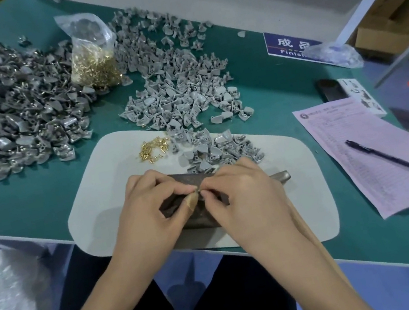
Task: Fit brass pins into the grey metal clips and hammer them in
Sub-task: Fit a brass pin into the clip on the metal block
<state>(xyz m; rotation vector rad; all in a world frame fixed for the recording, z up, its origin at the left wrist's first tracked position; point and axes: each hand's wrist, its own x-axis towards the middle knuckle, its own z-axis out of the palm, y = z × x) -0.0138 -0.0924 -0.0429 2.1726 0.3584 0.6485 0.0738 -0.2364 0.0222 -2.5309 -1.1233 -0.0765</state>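
My left hand [150, 208] and my right hand [243, 194] meet over a dark metal block [196, 222] on a white mat [108, 171]. Their fingertips pinch a small grey clip [198, 192] between them; whether a pin is in it cannot be told. A hammer lies under my right hand, its metal head [281, 177] sticking out to the right and its wooden handle [306, 227] running along my forearm. Loose brass pins [154, 148] lie on the mat's far side, beside a small heap of grey clips [213, 150].
On the green table a large dark-grey pile of clips [4, 113] lies at the left, a lighter pile [177, 83] in the middle. A plastic bag of brass pins [93, 57] stands between them. A pink form [372, 150] with a pen [381, 155] lies at the right.
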